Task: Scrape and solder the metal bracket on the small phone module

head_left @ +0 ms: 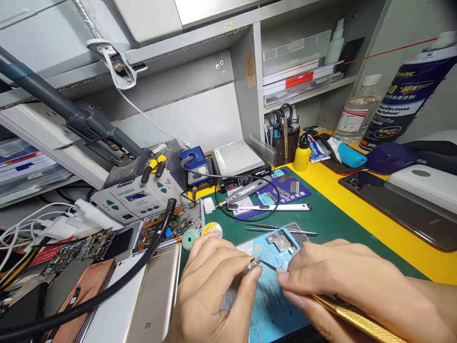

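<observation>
Between thumb and fingers, my left hand (pixel 217 295) pinches a small metal part (pixel 252 267). My right hand (pixel 332 281) is closed around a gold-handled tool (pixel 360 320), whose thin dark tip touches or nearly touches the small part. Below both hands lies a blue sheet (pixel 273 305). A silver metal piece with a cut-out shape (pixel 282 241) rests on the sheet, just beyond my hands.
Tweezers (pixel 278 229) and a white brush (pixel 278 207) lie behind on the green mat (pixel 342 228). A black hose (pixel 117 288) crosses several phones (pixel 155 295) at the left. A dark phone (pixel 403 209) is at the right, near a yellow bottle (pixel 302 155).
</observation>
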Tool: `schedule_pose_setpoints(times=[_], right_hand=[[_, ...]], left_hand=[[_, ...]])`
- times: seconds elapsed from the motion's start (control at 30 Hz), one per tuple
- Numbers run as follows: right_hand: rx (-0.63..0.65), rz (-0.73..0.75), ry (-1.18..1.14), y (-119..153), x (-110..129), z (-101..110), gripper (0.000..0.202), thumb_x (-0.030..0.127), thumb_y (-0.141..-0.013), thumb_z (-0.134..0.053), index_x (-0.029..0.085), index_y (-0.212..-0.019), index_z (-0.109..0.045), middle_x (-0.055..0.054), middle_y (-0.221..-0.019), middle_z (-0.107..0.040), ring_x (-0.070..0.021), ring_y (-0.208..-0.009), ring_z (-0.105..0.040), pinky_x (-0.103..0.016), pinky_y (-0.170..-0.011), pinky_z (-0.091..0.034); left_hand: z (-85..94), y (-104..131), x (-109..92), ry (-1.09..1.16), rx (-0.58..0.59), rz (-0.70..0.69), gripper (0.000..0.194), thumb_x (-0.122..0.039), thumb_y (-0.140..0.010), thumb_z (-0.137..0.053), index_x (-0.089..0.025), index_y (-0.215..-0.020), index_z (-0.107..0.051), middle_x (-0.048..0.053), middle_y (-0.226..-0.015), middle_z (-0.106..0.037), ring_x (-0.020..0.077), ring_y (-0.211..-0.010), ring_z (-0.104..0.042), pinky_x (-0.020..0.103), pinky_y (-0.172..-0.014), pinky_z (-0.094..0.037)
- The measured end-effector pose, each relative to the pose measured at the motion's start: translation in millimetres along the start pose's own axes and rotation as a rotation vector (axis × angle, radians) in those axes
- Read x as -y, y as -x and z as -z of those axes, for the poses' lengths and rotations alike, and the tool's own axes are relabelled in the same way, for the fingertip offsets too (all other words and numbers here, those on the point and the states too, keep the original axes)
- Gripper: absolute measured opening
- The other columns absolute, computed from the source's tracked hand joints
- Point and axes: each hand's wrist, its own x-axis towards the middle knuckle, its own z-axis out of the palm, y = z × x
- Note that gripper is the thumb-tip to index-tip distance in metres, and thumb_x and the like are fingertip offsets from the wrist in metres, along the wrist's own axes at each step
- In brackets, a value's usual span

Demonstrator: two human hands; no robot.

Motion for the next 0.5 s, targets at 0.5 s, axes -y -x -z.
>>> schedule_pose_setpoints(times=[0.5], right_hand=[[-0.099, 0.006, 0.111, -9.0, 8.6, 0.6, 0.009, 0.028, -0.093, -0.073, 0.025, -0.101, -0.073, -0.002, -0.076, -0.076, -0.0182, -0.068, -0.077, -0.022, -0.062, -0.062]], left_hand=[[0.5, -1.9, -6.7, 0.046, -0.034, 0.089, 0.021, 0.0, -0.087, -0.068, -0.02, -0.092, -0.066, -0.002, -0.081, -0.069, 0.0141, -0.08, -0.064, 0.04, -0.097, -0.052]])
